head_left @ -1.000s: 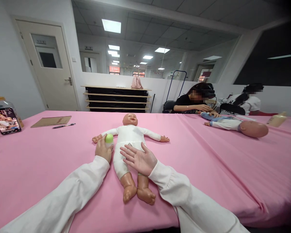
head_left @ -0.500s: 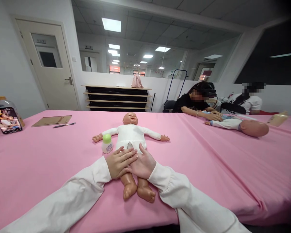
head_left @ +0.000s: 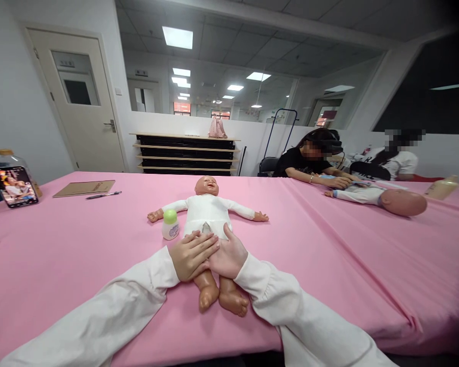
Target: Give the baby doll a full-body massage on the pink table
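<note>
A baby doll in a white suit lies on its back on the pink tablecloth, arms spread, bare feet toward me. My left hand lies flat across its lower body, fingers overlapping my right hand, which rests palm up on the doll's thighs. A small white bottle with a green cap stands upright beside the doll's arm, just beyond my left hand and apart from it.
A phone stands propped at far left before a large bottle. A notebook and pen lie at the back left. At the right, two people work on another doll; a feeding bottle lies beyond.
My left hand let go of the green-capped bottle and came over onto the doll and my right hand. The bottle now stands alone. In the last half second little moved.
</note>
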Action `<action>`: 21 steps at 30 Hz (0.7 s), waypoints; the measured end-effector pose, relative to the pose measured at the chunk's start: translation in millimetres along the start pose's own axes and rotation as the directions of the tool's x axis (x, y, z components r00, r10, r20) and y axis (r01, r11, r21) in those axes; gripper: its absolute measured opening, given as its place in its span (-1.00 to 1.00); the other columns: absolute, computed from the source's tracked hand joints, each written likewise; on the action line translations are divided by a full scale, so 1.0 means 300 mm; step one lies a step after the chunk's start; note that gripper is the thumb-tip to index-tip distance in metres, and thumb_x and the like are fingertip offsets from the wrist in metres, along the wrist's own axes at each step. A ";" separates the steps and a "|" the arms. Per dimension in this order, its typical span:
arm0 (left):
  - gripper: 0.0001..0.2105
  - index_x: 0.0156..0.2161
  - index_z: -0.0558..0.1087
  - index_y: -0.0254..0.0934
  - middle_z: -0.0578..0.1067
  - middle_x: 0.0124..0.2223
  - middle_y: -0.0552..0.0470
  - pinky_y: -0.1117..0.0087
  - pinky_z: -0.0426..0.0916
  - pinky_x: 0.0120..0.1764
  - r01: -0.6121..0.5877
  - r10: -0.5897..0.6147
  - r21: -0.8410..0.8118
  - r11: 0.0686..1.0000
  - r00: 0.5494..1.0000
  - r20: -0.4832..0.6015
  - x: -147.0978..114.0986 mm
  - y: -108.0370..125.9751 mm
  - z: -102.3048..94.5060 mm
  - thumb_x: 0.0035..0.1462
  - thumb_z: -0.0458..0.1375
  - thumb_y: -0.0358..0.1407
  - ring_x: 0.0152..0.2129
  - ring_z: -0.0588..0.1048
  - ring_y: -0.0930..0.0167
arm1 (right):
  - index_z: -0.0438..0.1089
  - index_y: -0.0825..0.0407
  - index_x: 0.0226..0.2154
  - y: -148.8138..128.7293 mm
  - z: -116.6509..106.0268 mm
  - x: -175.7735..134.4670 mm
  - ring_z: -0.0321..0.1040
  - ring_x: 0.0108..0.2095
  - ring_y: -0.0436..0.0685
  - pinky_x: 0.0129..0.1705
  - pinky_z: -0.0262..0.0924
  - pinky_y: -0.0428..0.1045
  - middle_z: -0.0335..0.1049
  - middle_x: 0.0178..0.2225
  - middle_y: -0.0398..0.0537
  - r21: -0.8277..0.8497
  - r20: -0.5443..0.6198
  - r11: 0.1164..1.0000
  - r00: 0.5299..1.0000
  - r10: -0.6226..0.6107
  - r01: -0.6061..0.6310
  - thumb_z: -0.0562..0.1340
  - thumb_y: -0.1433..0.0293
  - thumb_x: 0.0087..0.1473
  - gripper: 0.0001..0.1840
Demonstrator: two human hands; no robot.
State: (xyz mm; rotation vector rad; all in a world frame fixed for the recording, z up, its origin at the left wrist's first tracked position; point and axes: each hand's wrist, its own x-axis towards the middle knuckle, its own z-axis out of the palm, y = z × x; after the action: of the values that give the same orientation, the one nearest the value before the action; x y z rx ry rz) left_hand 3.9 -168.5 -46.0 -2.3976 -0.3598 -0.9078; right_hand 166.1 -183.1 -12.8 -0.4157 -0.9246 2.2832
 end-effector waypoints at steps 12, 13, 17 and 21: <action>-0.63 0.05 0.26 -0.45 0.36 0.04 -0.14 0.22 0.07 0.14 -0.081 0.080 -0.051 0.995 0.997 -0.017 0.001 0.001 0.003 0.16 -0.11 -0.36 0.11 0.17 0.31 | 0.10 0.23 0.05 0.007 -0.019 0.003 0.15 0.05 0.16 0.15 -0.16 0.15 0.14 0.06 0.24 0.137 0.021 0.990 1.000 0.023 -0.025 -0.28 -0.13 0.03 -0.12; -0.63 0.05 0.26 -0.48 0.37 0.03 -0.15 0.23 0.09 0.13 -0.072 0.071 -0.034 0.997 0.996 -0.048 -0.001 0.000 0.000 0.15 -0.10 -0.38 0.11 0.18 0.31 | 0.10 0.23 0.05 0.006 -0.020 0.003 0.17 0.04 0.15 0.16 -0.17 0.14 0.14 0.06 0.24 0.141 0.024 0.990 1.000 0.018 -0.021 -0.28 -0.13 0.03 -0.12; -0.61 0.06 0.24 -0.49 0.39 0.00 -0.18 0.24 0.16 0.10 -0.085 0.082 -0.025 0.996 0.991 -0.106 -0.008 0.001 -0.006 0.13 -0.11 -0.40 0.10 0.19 0.31 | 0.07 0.23 0.06 -0.007 -0.011 -0.003 0.16 0.05 0.15 0.17 -0.20 0.11 0.10 0.08 0.27 0.119 0.039 0.993 0.999 -0.031 0.026 -0.22 -0.15 0.00 -0.12; -0.62 0.04 0.27 -0.47 0.37 0.03 -0.16 0.25 0.14 0.12 -0.150 0.146 -0.069 0.986 0.988 -0.050 -0.001 0.016 0.005 0.16 -0.14 -0.35 0.10 0.19 0.32 | 0.04 0.25 0.08 -0.008 -0.004 -0.006 0.12 0.08 0.14 0.17 -0.19 0.09 0.05 0.12 0.26 0.074 0.035 0.997 0.999 -0.010 0.008 -0.30 -0.10 0.05 -0.14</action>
State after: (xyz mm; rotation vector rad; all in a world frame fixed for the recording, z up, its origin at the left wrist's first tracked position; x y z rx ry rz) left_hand 6.4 -171.6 -48.9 -2.4283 -0.1314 -0.9193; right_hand 169.0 -182.4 -11.9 -0.3397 -0.8546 2.3153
